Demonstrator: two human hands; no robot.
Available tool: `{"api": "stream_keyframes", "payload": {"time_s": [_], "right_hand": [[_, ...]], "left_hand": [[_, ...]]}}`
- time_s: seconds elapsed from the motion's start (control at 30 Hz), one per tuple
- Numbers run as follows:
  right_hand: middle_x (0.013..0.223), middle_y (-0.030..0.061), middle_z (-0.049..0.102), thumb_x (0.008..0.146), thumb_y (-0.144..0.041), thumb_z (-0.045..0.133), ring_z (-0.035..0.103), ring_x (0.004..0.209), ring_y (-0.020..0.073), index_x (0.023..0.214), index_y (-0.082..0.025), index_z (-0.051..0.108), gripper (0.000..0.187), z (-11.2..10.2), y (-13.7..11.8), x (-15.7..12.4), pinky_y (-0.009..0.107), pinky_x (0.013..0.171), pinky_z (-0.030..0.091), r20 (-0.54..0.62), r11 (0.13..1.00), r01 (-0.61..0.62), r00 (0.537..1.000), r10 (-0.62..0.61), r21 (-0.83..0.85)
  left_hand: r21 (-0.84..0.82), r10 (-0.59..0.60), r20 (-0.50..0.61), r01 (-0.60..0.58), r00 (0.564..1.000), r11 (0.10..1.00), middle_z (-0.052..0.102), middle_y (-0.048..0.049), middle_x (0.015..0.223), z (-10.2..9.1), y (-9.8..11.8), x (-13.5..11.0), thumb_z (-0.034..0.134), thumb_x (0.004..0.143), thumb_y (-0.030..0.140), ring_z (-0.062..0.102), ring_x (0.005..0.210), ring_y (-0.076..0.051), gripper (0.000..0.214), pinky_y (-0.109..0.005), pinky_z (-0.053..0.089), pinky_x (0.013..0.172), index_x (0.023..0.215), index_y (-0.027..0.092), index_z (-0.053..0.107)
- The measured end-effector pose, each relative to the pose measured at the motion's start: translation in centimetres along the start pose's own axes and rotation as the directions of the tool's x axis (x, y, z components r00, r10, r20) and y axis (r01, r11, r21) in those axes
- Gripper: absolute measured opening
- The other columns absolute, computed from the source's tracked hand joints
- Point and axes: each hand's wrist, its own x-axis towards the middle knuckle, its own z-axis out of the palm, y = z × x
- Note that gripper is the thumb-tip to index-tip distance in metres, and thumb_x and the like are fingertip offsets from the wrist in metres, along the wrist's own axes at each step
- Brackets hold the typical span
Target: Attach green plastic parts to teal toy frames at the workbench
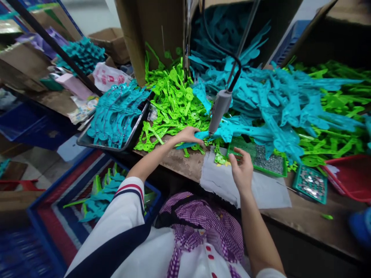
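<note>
Apparently one piece is midway through fastening. The left hand (189, 137) pinches the left end of a blue part (228, 131) above the table (182, 163), beneath the driver (220, 112); whether the tip touches is unclear. The right hand's (242, 168) grip is spread, with nothing visible in it, beside the screws (269, 158). The stack (114, 112) of blue pieces in the black tray (138, 130) looks finished, though that is a judgement. Much seems left: a large blue heap (278, 92) and a green heap (174, 100) lie loose behind the driver.
</note>
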Motion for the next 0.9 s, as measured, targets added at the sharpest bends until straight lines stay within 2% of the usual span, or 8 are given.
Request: {"api": "stream_keyframes", "payload": {"time_s": [0.07,0.2,0.37,0.53,0.6,0.7,0.8,0.9], "right_hand": [[0.120,0.0147,0.065,0.088,-0.056,0.063,0.067,0.093,0.0222,0.118,-0.018,0.063,0.048,-1.0,1.4,-0.4,0.038,0.077,0.057,-0.072,0.999,-0.050,0.996,0.049,-0.011],[0.112,0.0132,0.066,0.085,-0.058,0.065,0.068,0.093,0.0238,0.114,-0.018,0.063,0.049,-3.4,3.7,-1.4,0.043,0.082,0.057,-0.259,0.980,-0.189,0.946,0.197,0.056],[0.116,0.0153,0.064,0.080,-0.060,0.068,0.070,0.084,0.0247,0.117,-0.018,0.060,0.056,-2.9,3.2,-0.8,0.040,0.067,0.059,-0.145,0.927,-0.296,0.931,0.334,0.232],[0.143,0.0139,0.051,0.083,-0.051,0.068,0.069,0.102,0.0253,0.135,-0.026,0.052,0.060,-3.7,1.7,4.1,0.039,0.072,0.059,-0.192,0.903,-0.150,0.951,0.243,0.402],[0.146,0.0123,0.048,0.081,-0.047,0.070,0.068,0.108,0.0246,0.132,-0.027,0.055,0.057,-4.8,1.5,6.3,0.040,0.081,0.059,-0.188,0.876,-0.103,0.959,0.213,0.472],[0.137,0.0124,0.055,0.078,-0.045,0.074,0.067,0.109,0.0238,0.123,-0.024,0.061,0.051,-5.5,1.5,7.1,0.042,0.092,0.055,-0.236,0.900,-0.083,0.951,0.200,0.427],[0.122,0.0106,0.065,0.078,-0.050,0.074,0.067,0.107,0.0238,0.120,-0.021,0.064,0.051,-3.9,1.7,4.3,0.044,0.095,0.054,-0.199,0.944,-0.109,0.964,0.177,0.311],[0.118,0.0115,0.067,0.080,-0.060,0.068,0.067,0.103,0.0236,0.120,-0.019,0.063,0.057,-0.4,2.2,0.9,0.044,0.090,0.056,-0.108,0.943,-0.203,0.965,0.238,0.263]], "left_hand": [[-0.015,-0.003,0.047,0.004,0.999,1.000,0.073,-0.0012,0.085,-0.3,-0.8,-1.5,0.075,0.068,0.062,0.068,0.082,-0.024,0.052,-0.030,0.047,0.071,0.096,0.018,0.075],[0.042,-0.073,-0.047,0.075,0.996,0.996,0.074,-0.0047,0.096,0.5,-1.7,-4.9,0.075,0.069,0.062,0.068,0.089,-0.028,0.056,-0.032,0.049,0.077,0.106,0.020,0.074],[-0.044,-0.166,0.020,0.167,0.986,0.985,0.075,-0.0070,0.095,2.5,-1.1,-7.8,0.073,0.070,0.064,0.068,0.089,-0.029,0.058,-0.032,0.049,0.077,0.104,0.018,0.074],[-0.345,-0.199,0.201,0.259,0.959,0.902,0.072,-0.0040,0.088,3.0,-0.5,-8.9,0.075,0.072,0.061,0.064,0.078,-0.019,0.054,-0.025,0.044,0.065,0.101,0.016,0.074],[-0.515,-0.210,0.333,0.364,0.919,0.776,0.069,-0.0034,0.083,3.2,-0.6,-9.3,0.076,0.071,0.061,0.057,0.065,-0.013,0.056,-0.022,0.038,0.056,0.102,0.014,0.073],[-0.728,-0.122,0.548,0.543,0.828,0.419,0.063,-0.0031,0.077,4.0,-1.1,-9.9,0.068,0.076,0.062,0.040,0.049,-0.006,0.057,-0.020,0.025,0.045,0.103,0.011,0.070],[-0.747,0.035,0.665,0.663,0.746,0.046,0.058,-0.0021,0.073,5.4,-1.6,-10.7,0.045,0.090,0.058,0.024,0.042,-0.003,0.057,-0.020,0.018,0.043,0.106,0.007,0.066],[-0.723,0.120,0.656,0.666,0.745,-0.183,0.056,-0.0008,0.067,7.8,-1.7,-12.1,0.032,0.094,0.054,0.017,0.040,-0.003,0.060,-0.021,0.018,0.043,0.110,0.004,0.062]]}}
